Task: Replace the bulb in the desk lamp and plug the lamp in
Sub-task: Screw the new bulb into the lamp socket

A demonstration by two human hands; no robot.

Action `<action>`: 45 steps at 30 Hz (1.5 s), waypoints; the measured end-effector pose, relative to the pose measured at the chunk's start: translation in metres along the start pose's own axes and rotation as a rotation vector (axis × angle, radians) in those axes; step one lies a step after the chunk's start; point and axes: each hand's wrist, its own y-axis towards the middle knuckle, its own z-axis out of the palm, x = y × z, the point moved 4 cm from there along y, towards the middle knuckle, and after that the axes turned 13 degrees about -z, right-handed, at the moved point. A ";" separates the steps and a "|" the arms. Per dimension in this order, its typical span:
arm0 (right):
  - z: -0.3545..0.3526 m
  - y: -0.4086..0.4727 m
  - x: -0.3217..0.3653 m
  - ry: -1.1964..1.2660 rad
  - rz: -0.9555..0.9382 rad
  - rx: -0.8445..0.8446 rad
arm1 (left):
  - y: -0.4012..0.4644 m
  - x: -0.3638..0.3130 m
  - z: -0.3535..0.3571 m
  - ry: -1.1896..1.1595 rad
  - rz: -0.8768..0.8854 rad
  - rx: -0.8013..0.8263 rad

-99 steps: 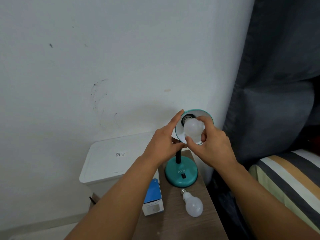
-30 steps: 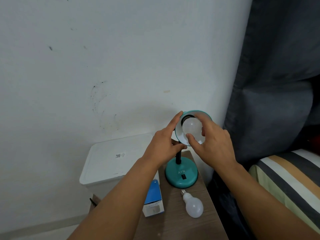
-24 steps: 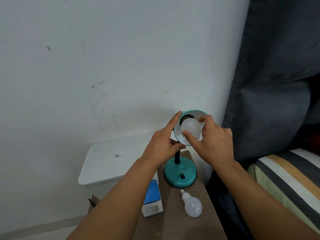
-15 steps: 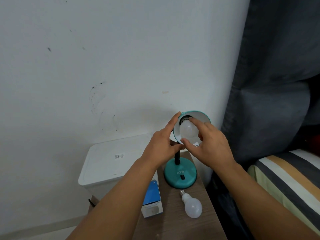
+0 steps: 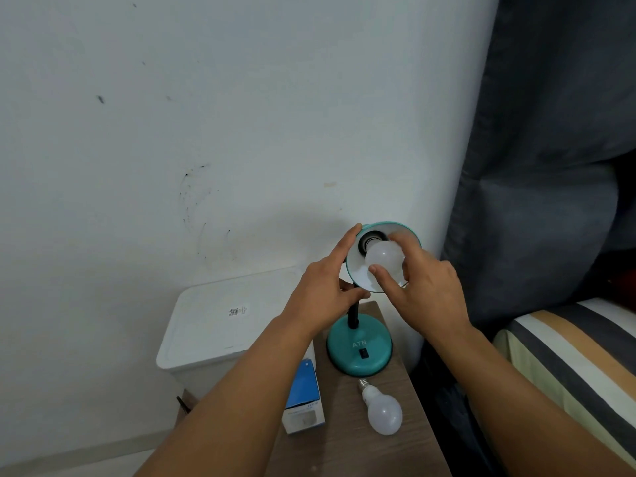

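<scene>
Behind the teal desk lamp (image 5: 359,352) rises a white wall (image 5: 241,115), marked with dark scuffs to the lamp's upper left, and a dark grey curtain (image 5: 550,166) hangs to the lamp's right. Below that curtain, right of the lamp, lies a striped bedcover (image 5: 578,346). A white lidded bin (image 5: 220,321) stands left of the lamp, against the wall. The lamp's round base sits at the far end of a brown wooden nightstand (image 5: 406,449), its shade (image 5: 406,232) tilted up toward the camera. The left hand (image 5: 327,290) grasps the shade from the lamp's left side, index finger lying along the rim and thumb beneath near the black neck. The right hand (image 5: 426,290) grips the white bulb (image 5: 382,258) seated at the black socket inside the shade, thumb and fingers curled round the glass. In front of the lamp's base, a blue and white bulb box (image 5: 304,401) lies partly under the left forearm, and a second white bulb (image 5: 382,409) lies on its side just in front of the base, screw cap pointing toward the lamp.
</scene>
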 end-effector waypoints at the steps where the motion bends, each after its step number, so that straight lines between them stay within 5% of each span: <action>1: 0.000 0.000 0.001 0.007 -0.015 0.006 | 0.000 0.000 0.000 -0.003 0.003 0.001; 14: 0.003 0.001 -0.012 -0.104 0.202 0.152 | 0.000 0.000 0.001 0.021 -0.011 -0.003; 26: 0.002 -0.005 -0.006 -0.096 -0.016 0.106 | 0.000 -0.001 0.001 -0.002 0.007 -0.003; 33: 0.000 -0.003 -0.011 -0.188 0.186 0.204 | 0.000 0.000 0.001 0.002 0.003 0.006; 40: 0.001 -0.003 -0.003 -0.128 -0.013 0.112 | 0.000 0.001 0.001 0.009 0.006 0.002; 45: 0.002 -0.001 -0.004 -0.154 0.108 0.187 | 0.000 0.000 0.002 0.001 0.004 0.001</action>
